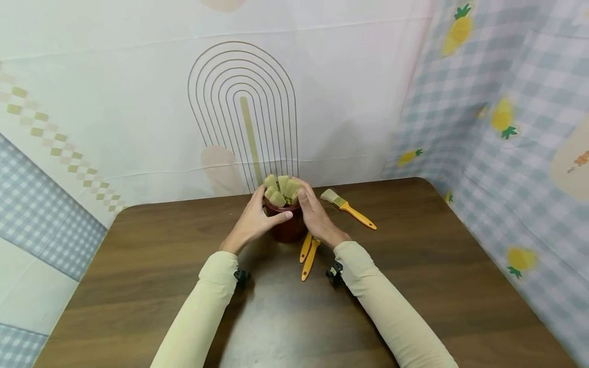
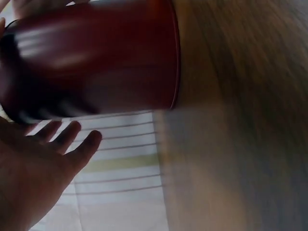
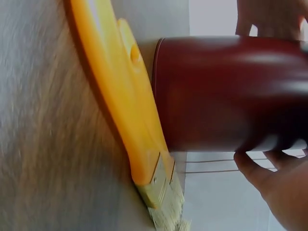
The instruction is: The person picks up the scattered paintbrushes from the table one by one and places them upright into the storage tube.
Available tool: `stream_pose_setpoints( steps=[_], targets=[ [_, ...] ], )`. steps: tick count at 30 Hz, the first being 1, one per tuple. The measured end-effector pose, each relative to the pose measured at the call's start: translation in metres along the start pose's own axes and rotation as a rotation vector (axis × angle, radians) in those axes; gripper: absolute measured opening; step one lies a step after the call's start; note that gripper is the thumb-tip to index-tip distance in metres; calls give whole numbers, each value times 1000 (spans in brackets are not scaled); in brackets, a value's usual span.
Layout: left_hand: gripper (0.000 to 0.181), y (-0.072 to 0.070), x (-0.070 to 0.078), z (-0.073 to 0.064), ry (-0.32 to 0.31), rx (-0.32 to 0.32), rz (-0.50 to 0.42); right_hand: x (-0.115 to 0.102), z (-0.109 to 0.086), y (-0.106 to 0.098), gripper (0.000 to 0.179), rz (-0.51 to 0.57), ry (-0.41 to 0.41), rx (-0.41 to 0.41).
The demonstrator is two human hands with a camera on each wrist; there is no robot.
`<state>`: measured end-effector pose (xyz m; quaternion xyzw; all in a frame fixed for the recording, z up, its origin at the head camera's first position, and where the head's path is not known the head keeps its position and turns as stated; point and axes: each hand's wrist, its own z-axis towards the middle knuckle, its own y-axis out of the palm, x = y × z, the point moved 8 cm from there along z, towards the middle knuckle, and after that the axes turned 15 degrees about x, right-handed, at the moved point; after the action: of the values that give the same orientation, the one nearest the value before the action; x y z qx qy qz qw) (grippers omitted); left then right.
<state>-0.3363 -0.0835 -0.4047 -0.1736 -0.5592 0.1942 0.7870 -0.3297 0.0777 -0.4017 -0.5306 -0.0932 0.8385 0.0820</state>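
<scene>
A dark red cylindrical container [image 1: 286, 230] stands near the back edge of the table, several pale bristle heads [image 1: 284, 186] sticking up out of its mouth. My left hand [image 1: 253, 220] holds its left side near the rim, thumb stretched across the front. On the opposite side my right hand [image 1: 316, 214] cups the upper wall, and its fingertips meet the container [image 3: 216, 91] in the right wrist view. Two yellow-handled paintbrushes [image 1: 310, 259] lie side by side at the container's base, bristles away from me, partly hidden by my right hand.
Another yellow-handled paintbrush [image 1: 352, 210] lies right of my right hand, bristles toward the back left. The brown wooden table [image 1: 161, 255] ends at a white patterned cloth [image 1: 138, 117] behind the container. Blue checked cloth [image 1: 492, 153] hangs along the right side.
</scene>
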Motion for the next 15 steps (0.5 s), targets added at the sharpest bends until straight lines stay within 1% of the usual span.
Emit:
stream_pose_setpoints(
  steps=[4, 8, 12, 15],
  targets=[
    [109, -3, -2, 3, 21, 74, -44, 2, -3, 8, 96, -4, 57, -7],
    [103, -7, -1, 4, 78, 144, -63, 0, -4, 11, 93, -28, 76, -26],
    [96, -10, 3, 4, 131, 198, -85, -4, -5, 11, 91, -43, 66, -80],
    [87, -9, 5, 5, 148, 214, -90, -6, -3, 1, 92, -49, 45, -105]
  ],
)
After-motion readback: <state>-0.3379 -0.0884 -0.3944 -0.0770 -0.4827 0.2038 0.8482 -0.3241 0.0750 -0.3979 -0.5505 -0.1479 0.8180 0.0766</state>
